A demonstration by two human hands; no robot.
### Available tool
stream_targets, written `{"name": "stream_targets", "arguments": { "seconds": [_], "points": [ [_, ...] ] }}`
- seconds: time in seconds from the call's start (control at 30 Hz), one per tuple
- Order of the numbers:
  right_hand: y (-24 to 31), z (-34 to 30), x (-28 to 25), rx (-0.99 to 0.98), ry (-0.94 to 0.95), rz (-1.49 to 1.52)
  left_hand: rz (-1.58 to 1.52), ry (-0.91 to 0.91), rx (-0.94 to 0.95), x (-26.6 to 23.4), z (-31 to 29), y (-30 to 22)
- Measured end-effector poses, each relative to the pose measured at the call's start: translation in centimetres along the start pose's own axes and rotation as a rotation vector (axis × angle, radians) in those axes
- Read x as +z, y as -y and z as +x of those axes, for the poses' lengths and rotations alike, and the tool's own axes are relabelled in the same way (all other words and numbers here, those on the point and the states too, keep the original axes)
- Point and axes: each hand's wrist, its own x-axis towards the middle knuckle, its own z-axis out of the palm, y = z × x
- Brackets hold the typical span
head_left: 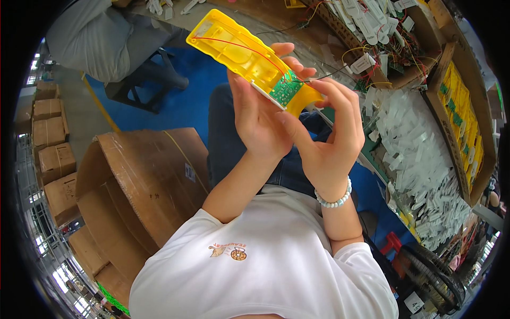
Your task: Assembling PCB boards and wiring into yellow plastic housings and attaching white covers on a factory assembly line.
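Observation:
Up in front of me is a yellow plastic housing (241, 51), an open half shell tilted with its far end up to the left. A green circuit board (287, 89) sits in its near end, a white strip along the board's lower edge. From the shell's far end a thin red wire runs to the board, where dark wires also show. My left hand (258, 118) is wrapped under the housing, fingertips showing beyond its far side. My right hand (336, 127) grips the near end beside the board, thumb below and fingers above.
A large open cardboard box (151, 178) stands at my left, with stacked cartons beyond. To my right, the bench carries a heap of clear and white plastic pieces (411, 154), a carton of yellow parts (461, 125) and a box of wired boards (382, 32). Someone sits near a dark stool (146, 80).

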Motion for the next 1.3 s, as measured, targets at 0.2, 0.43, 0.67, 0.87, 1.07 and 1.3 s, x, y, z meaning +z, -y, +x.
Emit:
{"name": "stream_targets", "arguments": {
  "seconds": [0.2,0.43,0.67,0.87,1.07,1.3],
  "points": [
    [0.4,0.1,0.3,0.019,-0.036,-0.014,-0.073,-0.051,0.02,0.9,-0.2,0.0],
    [-0.2,0.0,0.4,-0.065,-0.068,0.073,-0.076,0.0,0.037,0.6,-0.4,0.1],
    [0.0,0.7,0.0,-0.097,-0.027,0.069,-0.044,-0.036,0.046,1.2,-0.3,0.2],
    [0.1,0.7,0.0,-0.109,-0.015,0.069,-0.079,0.006,0.073,1.2,-0.5,0.1],
    [0.1,0.8,0.0,-0.137,-0.012,0.069,-0.066,-0.011,0.008,0.8,-0.9,0.1],
    [0.1,0.8,0.2,-0.15,-0.023,0.048,0.0,-0.086,0.007,1.6,-1.3,-0.1]
  ]
}}
